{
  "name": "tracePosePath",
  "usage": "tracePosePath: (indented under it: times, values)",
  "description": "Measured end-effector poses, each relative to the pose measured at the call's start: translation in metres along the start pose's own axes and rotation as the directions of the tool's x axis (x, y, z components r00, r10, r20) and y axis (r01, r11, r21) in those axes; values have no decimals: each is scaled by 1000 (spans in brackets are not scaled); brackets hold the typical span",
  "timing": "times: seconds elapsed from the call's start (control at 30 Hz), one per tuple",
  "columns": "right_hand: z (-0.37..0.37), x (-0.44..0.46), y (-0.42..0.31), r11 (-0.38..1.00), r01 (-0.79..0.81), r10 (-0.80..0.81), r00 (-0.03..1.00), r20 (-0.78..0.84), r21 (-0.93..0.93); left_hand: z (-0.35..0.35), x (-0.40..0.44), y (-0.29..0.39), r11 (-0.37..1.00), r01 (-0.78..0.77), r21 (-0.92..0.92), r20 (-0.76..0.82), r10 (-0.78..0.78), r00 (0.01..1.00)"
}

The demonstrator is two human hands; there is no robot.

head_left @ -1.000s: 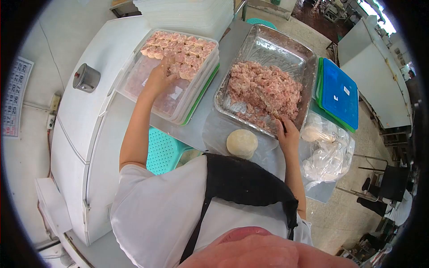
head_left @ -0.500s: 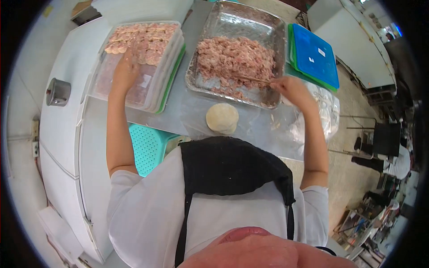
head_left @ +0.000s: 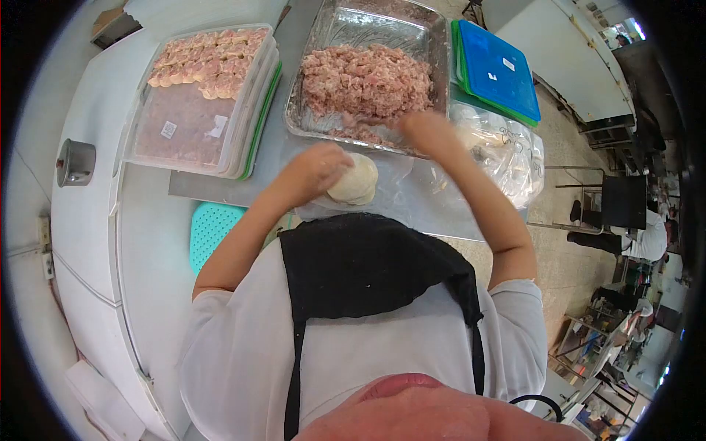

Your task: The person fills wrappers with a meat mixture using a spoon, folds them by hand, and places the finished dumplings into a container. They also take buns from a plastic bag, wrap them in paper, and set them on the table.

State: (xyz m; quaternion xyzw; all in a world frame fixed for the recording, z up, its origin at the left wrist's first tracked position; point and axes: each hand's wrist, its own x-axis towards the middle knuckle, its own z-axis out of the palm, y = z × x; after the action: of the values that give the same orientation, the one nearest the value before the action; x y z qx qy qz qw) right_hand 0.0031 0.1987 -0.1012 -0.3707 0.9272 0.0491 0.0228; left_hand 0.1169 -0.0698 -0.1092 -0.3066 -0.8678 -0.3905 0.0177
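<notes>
"Grey table [head_left: 198, 184] here: pale dough [head_left: 356, 178] on it, meat tray [head_left: 375, 33] at its twelve o'clock."
"Left hand [head_left: 315, 173]?"
"Dough's nine o'clock, fingers bunched against it, grip unclear."
"Right hand [head_left: 428, 134]?"
"Two o'clock, at the tray's near rim; blurred, can't tell its fingers."

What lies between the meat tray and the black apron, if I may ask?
Pale dough on plastic, the left hand at it, in the head view.

The grey table [head_left: 189, 186] carries a stack of clear plastic boxes [head_left: 254, 121] toward its left edge and a metal tray [head_left: 368, 26] beside them, farther from the near edge. A clear plastic sheet [head_left: 399, 170] lies near the near edge; blue and green lids [head_left: 504, 70] and a clear bag [head_left: 521, 163] line the right edge.
</notes>
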Motion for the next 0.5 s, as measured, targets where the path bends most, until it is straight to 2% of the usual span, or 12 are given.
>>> tracePosePath:
  times: [0.03,0.1,0.17,0.2,0.3,0.33,0.37,0.43,0.5]
  values:
    - [3,-2,-17,995,76,-76,997,-12,66,10,1,-1,996,38,-84,103,-30,994]
    - [-31,-5,-31,996,91,-91,996,1,14,20,3,-1,998,-6,-67,99,13,995]
    - [-60,-1,-21,996,-88,87,988,126,7,25,0,1,998,-41,-46,102,45,994]
    - [-60,5,-7,993,-99,90,989,114,72,26,1,0,998,-57,-35,91,60,994]
    - [-31,32,12,998,-61,60,998,32,28,32,1,-11,999,-36,-31,86,39,996]
    - [-25,31,-6,998,-56,51,993,109,41,32,1,-14,999,-12,-48,99,16,995]
    - [-13,26,-21,999,-19,14,995,102,45,30,0,-16,999,16,-33,80,-13,997]
    - [4,19,-41,979,152,-136,983,-122,134,26,1,-15,981,42,-188,99,-24,995]
    - [-14,21,-25,997,60,-59,998,18,-58,21,1,-15,968,101,-231,82,-84,993]
